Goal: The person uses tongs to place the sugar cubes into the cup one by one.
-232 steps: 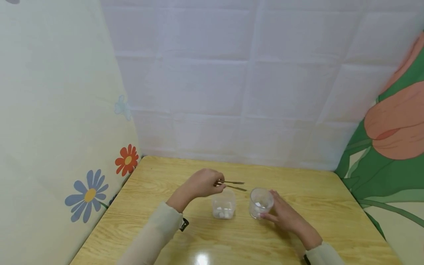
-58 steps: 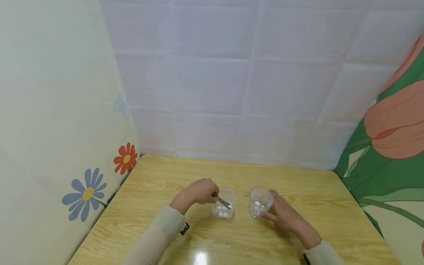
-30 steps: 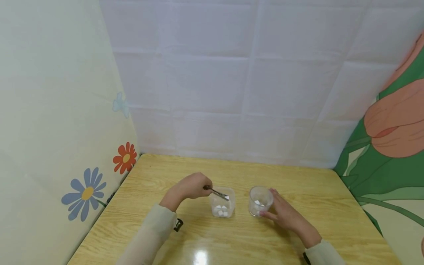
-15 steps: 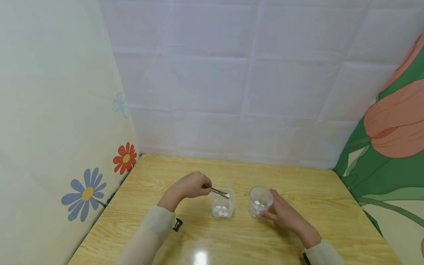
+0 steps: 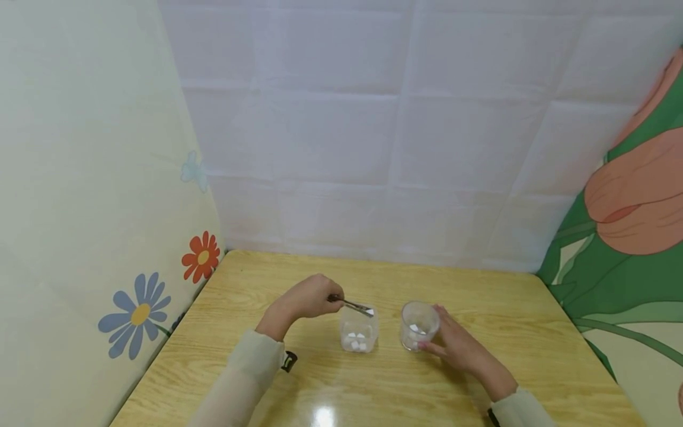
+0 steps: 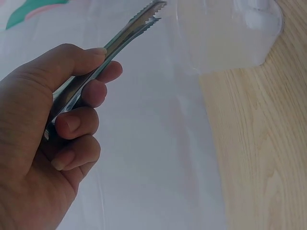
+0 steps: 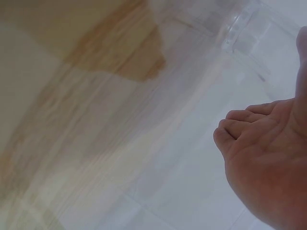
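My left hand (image 5: 312, 298) pinches metal tongs (image 5: 352, 305) with a white cube (image 5: 370, 312) at their tips, over the back of a clear square container (image 5: 374, 335) that holds several white cubes (image 5: 358, 345). The left wrist view shows the thumb and curled fingers round the tongs (image 6: 110, 50), whose toothed tips lie close together. To the right, a clear round glass (image 5: 408, 329) with white cubes (image 5: 416, 329) inside stands on the table. My right hand (image 5: 461, 350) rests its thumb and fingers round the glass's right side; in the right wrist view the hand (image 7: 268, 153) is beside the glass (image 7: 259, 38).
The wooden table (image 5: 480, 308) meets a white creased sheet (image 5: 320, 148) at its back edge. Flower-printed cloths stand at the left (image 5: 80, 207) and right (image 5: 640, 237) sides.
The left hand's tongs have risen from inside the square container to above its back rim, with a white cube at the tips. The right hand has stayed at the glass.
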`<state>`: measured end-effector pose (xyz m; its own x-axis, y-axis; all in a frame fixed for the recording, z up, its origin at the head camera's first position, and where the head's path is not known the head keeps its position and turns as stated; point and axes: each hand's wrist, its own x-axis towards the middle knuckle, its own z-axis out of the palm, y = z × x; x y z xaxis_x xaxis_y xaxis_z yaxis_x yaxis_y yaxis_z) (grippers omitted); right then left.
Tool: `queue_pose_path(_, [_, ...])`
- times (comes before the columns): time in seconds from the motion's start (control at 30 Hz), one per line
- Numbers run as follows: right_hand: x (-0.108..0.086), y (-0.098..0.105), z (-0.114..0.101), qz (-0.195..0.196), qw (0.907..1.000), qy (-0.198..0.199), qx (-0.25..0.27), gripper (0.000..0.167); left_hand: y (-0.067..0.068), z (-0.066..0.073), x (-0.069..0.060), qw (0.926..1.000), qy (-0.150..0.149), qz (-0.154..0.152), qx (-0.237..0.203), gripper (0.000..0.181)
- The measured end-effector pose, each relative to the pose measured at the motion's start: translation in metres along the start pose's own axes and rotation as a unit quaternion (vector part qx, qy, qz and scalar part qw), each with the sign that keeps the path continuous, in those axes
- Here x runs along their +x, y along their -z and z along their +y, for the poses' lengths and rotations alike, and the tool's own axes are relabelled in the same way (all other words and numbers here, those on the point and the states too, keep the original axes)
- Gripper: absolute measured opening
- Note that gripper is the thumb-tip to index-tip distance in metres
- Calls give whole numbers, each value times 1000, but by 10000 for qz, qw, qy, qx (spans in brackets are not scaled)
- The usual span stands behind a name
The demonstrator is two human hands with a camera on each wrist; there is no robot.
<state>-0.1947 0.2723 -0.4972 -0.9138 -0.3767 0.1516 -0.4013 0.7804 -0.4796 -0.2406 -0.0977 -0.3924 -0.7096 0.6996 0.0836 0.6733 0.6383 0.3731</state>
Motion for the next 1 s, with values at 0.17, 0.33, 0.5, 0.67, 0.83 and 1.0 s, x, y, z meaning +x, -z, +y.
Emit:
queue_pose_path(0.17, [0, 1, -1, -26, 10000, -32, -3, 90, 1, 3, 3, 10000, -43, 37, -17, 16])
queue_pose_path(0.33, [0, 1, -2, -9, 10000, -62, -31, 92, 0, 6, 7, 10000, -70, 52, -32, 15])
queue_pose_path(0.5, [0, 1, -2, -12, 9999, -107, -84, 94, 1, 11, 11, 9998, -122, 87, -93, 14])
queue_pose_path(0.67, [0, 1, -1, -87, 9997, -200, -94, 97, 1, 15, 15, 9997, -180, 149, -97, 15])
queue_pose_path(0.83, [-1, 1, 0, -101, 9997, -208, -78, 98, 0, 17, 21, 9993, -305, 208, -54, 16])
queue_pose_path(1.0, [-1, 2, 0, -79, 9998, -138, -84, 97, -1, 21, 25, 9991, -370, 208, -73, 16])
